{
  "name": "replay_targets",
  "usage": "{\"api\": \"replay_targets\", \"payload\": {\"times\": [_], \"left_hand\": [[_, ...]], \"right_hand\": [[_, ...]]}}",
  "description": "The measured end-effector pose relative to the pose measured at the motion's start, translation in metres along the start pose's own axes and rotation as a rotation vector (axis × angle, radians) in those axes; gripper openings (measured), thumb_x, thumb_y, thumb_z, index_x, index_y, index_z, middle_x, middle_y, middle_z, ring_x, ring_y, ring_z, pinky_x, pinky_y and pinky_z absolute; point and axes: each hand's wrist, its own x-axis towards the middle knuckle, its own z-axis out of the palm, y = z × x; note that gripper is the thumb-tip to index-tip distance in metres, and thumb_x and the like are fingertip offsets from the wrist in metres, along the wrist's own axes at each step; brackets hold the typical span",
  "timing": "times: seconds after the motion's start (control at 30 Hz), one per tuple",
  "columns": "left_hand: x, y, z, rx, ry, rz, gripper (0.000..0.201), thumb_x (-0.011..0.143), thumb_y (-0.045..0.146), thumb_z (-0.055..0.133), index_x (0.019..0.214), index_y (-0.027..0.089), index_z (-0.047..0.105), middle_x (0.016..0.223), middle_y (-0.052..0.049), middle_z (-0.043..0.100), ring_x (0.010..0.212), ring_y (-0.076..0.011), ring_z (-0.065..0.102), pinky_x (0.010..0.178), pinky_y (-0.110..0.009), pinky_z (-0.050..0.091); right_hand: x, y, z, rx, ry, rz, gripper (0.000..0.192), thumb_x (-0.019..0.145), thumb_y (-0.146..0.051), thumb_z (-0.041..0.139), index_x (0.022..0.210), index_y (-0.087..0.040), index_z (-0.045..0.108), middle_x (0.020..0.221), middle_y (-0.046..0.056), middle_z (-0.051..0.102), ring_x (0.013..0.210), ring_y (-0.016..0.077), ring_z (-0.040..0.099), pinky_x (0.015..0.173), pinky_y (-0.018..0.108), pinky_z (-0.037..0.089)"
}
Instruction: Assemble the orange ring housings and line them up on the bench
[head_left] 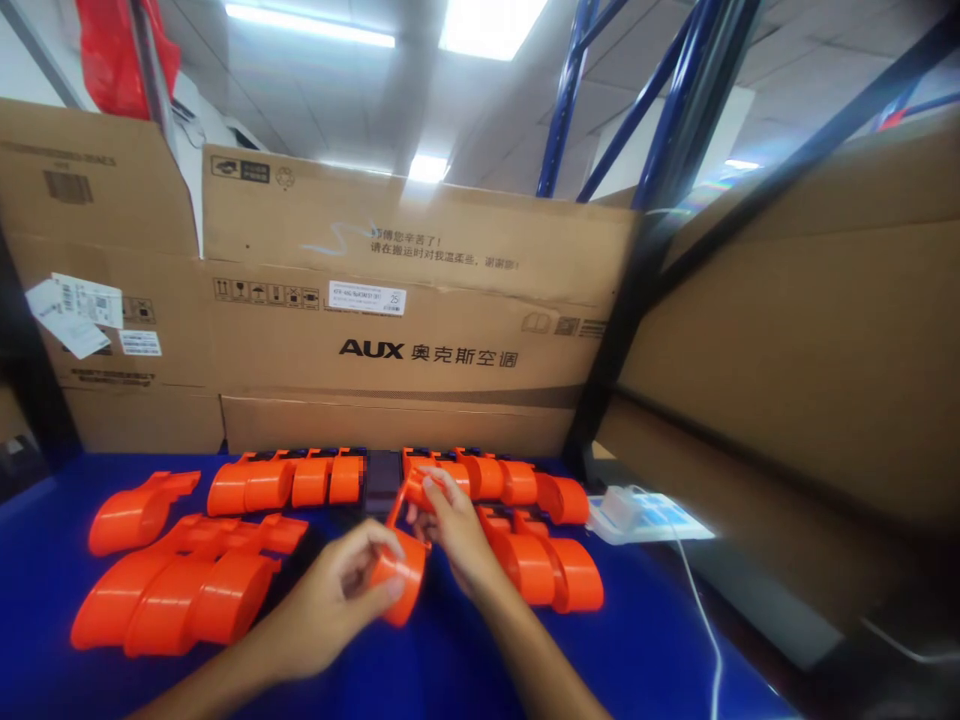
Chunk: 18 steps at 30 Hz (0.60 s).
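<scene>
Ahead of you, the big cardboard box carries the brand "AUX" in bold black letters, followed by the Chinese characters 奥克斯空调. Above that, on its raised flap, you can read two lines of small blue Chinese print, the second starting 请在搬运时. A white sticker on the same box ends in the number "25"; its finer print is too small to read. The white labels on the left-hand box show barcodes you cannot make out.
</scene>
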Motion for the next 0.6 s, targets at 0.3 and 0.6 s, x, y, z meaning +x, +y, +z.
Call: {"api": "replay_targets", "payload": {"times": [0.3, 0.6], "left_hand": [[0.06, -0.016, -0.01, -0.249, 0.161, -0.11, 0.048, 0.076, 0.048, 0.075, 0.118, 0.025, 0.065, 0.087, -0.004, 0.065, 0.061, -0.0143, 0.057, 0.051, -0.024, 0.04], [0.06, -0.028, -0.029, -0.471, 0.454, -0.129, 0.038, 0.071, 0.05, 0.079, 0.093, 0.022, 0.064, 0.054, 0.004, 0.062, 0.042, -0.0113, 0.053, 0.044, -0.022, 0.04]], "right_hand": [[0.004, 0.005, 0.001, -0.11, -0.029, -0.095, 0.041, 0.089, -0.061, 0.053, 0.1, -0.022, 0.056, 0.057, -0.006, 0.056, 0.036, 0.0093, 0.04, 0.036, 0.021, 0.028], [-0.002, 0.009, -0.004, -0.773, -0.06, -0.361, 0.034, 0.1, -0.045, 0.045, 0.122, -0.024, 0.059, 0.089, 0.004, 0.067, 0.085, 0.0207, 0.063, 0.079, 0.034, 0.048]]}}
